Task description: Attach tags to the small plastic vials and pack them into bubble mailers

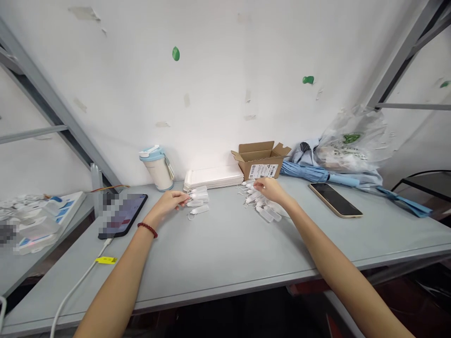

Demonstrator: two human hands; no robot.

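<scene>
Small translucent plastic squeeze bottles with narrow white tips and thin loops lie in two groups on the grey table. The left group [201, 210] is a short row of several, lying side by side. My left hand [169, 203], a dark red bead bracelet at its wrist, has its fingers pinched at the tip end of one of them. To the right, a looser pile of such bottles [268, 213] lies in front of the cardboard box. Over the back of this pile, my right hand [270, 188] has thumb and fingers pressed together; what they grip is hidden.
Behind the bottles are a stack of white flat packs [213, 177], an open cardboard box [262, 164] and a cream tumbler [157, 170]. Phones lie at left [132, 211] and right [334, 199]. A folded blue umbrella [306, 172] and plastic bag [355, 141] occupy the back right.
</scene>
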